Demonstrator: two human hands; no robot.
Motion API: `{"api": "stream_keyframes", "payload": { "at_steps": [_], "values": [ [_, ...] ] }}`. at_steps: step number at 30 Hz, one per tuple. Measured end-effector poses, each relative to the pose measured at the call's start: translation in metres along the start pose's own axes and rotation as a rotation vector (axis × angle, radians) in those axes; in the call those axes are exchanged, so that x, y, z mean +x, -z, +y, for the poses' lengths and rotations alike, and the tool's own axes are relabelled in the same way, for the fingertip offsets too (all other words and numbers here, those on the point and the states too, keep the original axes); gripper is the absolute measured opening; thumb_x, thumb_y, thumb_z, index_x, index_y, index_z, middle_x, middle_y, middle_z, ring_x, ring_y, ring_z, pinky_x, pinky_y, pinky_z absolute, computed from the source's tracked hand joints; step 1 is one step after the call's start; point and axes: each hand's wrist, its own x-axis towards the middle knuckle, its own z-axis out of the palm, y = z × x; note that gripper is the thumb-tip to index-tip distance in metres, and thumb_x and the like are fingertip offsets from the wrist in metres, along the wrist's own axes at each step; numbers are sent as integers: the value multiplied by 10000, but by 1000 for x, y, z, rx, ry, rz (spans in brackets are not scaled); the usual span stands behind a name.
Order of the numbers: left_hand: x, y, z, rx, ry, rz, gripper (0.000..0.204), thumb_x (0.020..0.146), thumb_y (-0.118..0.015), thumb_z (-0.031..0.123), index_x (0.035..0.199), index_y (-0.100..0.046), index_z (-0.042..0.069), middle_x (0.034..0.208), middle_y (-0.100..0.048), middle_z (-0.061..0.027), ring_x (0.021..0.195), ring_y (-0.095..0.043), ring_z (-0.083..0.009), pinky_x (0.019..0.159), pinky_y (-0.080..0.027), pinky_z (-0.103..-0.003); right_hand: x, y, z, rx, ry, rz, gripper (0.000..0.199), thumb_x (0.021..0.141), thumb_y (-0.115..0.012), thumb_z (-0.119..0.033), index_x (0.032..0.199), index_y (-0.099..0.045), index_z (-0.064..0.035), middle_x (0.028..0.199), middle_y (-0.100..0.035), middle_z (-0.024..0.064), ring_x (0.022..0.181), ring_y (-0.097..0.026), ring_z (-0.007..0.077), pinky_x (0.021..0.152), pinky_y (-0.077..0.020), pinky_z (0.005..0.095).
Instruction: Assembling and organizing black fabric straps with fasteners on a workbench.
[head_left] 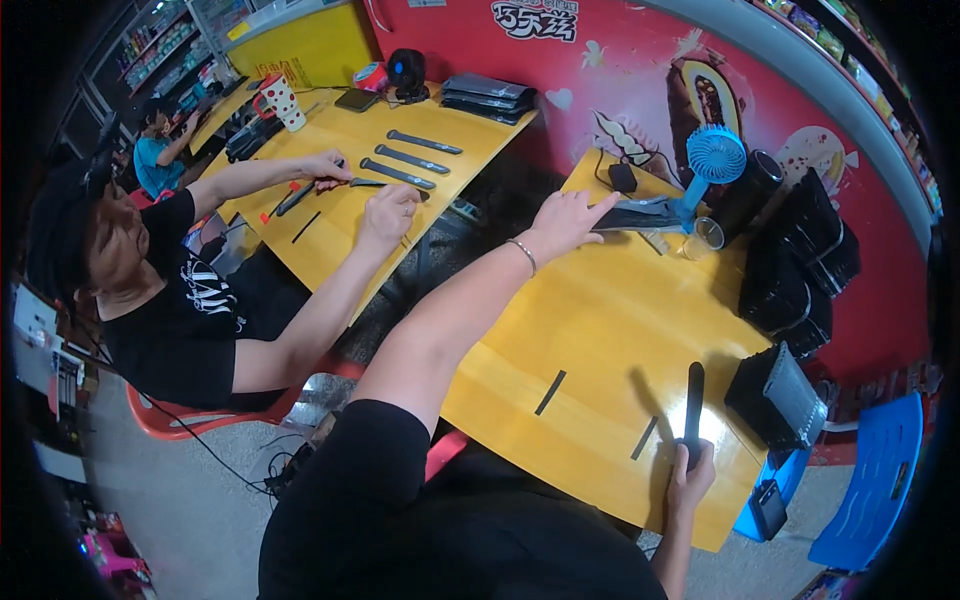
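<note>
Right hand [690, 480] sat nearest the camera, at about five o'clock, fingers clamped round the lower end of a long black bar [694, 405] that stood upright on the yellow table [600, 330]. Two short black strips lay flat just beside it: one [645, 438] at the bar's eight o'clock, the other [551, 392] further off toward nine. A black tray [780, 395] sat tilted at the table's three o'clock edge, with a blue chair [880, 480] beyond it.

Left hand [570, 218] was stretched far out toward twelve o'clock, bracelet [523, 254] on the wrist, fingers spread and resting on a dark flat piece [635, 216] at the table's far end; whether it gripped, I could not tell. Just past that stood a blue desk fan [714, 155], a clear cup [705, 236] and stacks of black trays [800, 255].

At ten o'clock, well apart, another person [160, 290] worked with both hands at a second yellow table [350, 180] where three dark bars [412, 158] lay in a row, a spotted mug [280, 100] behind them.
</note>
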Motion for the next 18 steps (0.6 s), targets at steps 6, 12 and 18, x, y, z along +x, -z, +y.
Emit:
{"api": "stream_keyframes", "payload": {
  "at_steps": [6,12,18],
  "values": [
    [-4,-10,-7,109,60,-150,714,797,-576,572,1358,-407,163,984,-564,-100,967,-547,-239,815,-400,-407,1,-1,-10,-9,-7,5,183,837,-628,-135,940,-560,0,745,-616,142,659,-600,244,634,-471,335],
    [-11,14,26,-16,-200,189,553,752,-659,416,1179,-541,85,942,-555,-97,957,-529,-256,828,-381,-436,-1,3,-9,-16,-7,7,190,841,-630,-158,935,-562,-8,725,-601,127,646,-584,222,617,-459,327],
    [-33,121,220,-1045,-654,460,141,621,-683,202,621,-601,86,667,-572,-75,660,-586,-249,579,-445,-412,-1,1,-8,66,-22,-31,178,849,-621,-151,937,-561,-9,731,-606,107,650,-587,205,615,-460,320]
  ]
}}
